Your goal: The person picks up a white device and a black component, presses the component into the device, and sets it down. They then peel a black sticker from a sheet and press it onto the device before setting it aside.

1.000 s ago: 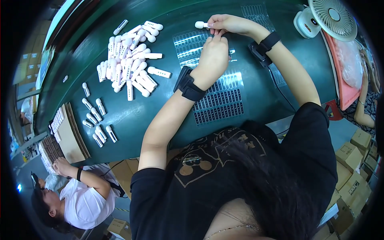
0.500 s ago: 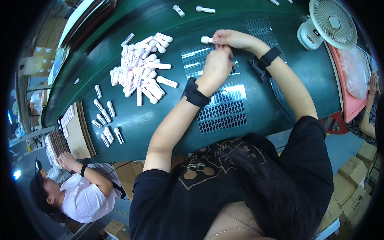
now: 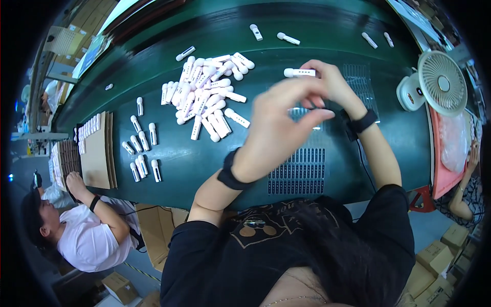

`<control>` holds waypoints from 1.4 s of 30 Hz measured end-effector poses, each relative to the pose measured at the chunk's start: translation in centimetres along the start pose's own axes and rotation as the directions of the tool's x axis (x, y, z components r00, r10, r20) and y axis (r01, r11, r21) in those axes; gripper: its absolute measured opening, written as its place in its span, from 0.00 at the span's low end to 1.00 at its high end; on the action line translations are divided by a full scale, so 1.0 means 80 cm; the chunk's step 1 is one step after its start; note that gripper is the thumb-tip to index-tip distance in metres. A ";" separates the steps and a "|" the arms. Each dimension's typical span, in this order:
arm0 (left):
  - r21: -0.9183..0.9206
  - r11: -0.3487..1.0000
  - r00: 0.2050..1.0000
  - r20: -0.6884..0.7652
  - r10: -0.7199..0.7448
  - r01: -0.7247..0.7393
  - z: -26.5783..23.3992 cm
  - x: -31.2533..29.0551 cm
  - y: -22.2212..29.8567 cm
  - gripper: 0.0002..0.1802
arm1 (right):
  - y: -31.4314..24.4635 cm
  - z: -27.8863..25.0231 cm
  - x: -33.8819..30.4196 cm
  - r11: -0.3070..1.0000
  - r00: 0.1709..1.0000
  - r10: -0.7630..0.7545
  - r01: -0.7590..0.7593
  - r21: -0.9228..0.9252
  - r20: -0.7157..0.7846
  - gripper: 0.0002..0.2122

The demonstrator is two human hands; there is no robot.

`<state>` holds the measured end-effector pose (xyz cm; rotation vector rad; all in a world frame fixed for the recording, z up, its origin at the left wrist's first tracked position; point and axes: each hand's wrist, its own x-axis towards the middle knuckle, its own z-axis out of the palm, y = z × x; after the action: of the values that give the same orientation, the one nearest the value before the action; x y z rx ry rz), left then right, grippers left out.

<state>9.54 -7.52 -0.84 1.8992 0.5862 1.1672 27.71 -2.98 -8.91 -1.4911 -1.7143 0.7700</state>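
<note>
In my right hand (image 3: 335, 84) is a small white microphone-shaped device (image 3: 296, 72), pinched at its handle end with the round head pointing left. Its side with a row of dark marks faces up. My left hand (image 3: 273, 120) is raised nearer the camera, thumb and fingers apart, and nothing shows between them. Below it on the table lies a clear sheet of dark oval stickers (image 3: 296, 174), partly covered by that hand. A clear sheet with oval outlines (image 3: 358, 77) lies beyond my right wrist. Left of my hands is a heap of the same white devices (image 3: 204, 94).
More devices (image 3: 143, 140) lie spaced out on the green table's left, beside a cardboard divider (image 3: 97, 158). A few others (image 3: 289, 39) lie along the far side. A white fan (image 3: 442, 82) stands at right, near a pink tray (image 3: 447, 158). Co-workers sit at both sides.
My left hand has come away from the device and risen toward the camera, its fingers parting. My right hand still holds the device, now showing more of its handle. The whole view has shifted.
</note>
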 end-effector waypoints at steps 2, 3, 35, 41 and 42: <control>-0.094 0.993 0.995 -0.058 -0.082 0.077 -0.035 0.005 -0.005 0.24 | -0.047 -0.002 -0.005 0.988 0.989 -0.088 0.101 0.112 -0.115 0.08; -0.101 0.991 0.994 -0.067 -0.090 0.083 -0.047 0.003 -0.004 0.24 | -0.072 -0.003 -0.012 0.989 0.991 -0.085 0.096 0.109 -0.103 0.08; -0.500 0.778 0.853 -0.133 -0.504 0.382 -0.076 0.010 -0.004 0.34 | -0.153 0.021 -0.019 0.876 0.859 -0.475 0.482 -0.014 -0.192 0.12; -0.497 0.741 0.808 -0.125 -0.575 0.451 -0.074 0.015 0.004 0.35 | -0.158 0.023 -0.021 0.875 0.854 -0.480 0.481 -0.046 -0.199 0.12; -0.497 0.736 0.801 -0.125 -0.586 0.461 -0.077 0.016 0.004 0.35 | -0.157 0.024 -0.020 0.874 0.853 -0.482 0.484 -0.045 -0.197 0.12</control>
<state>4.71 -4.34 1.57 1.0738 0.8629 1.0644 19.29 -6.43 0.10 -1.0180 -1.8151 0.3393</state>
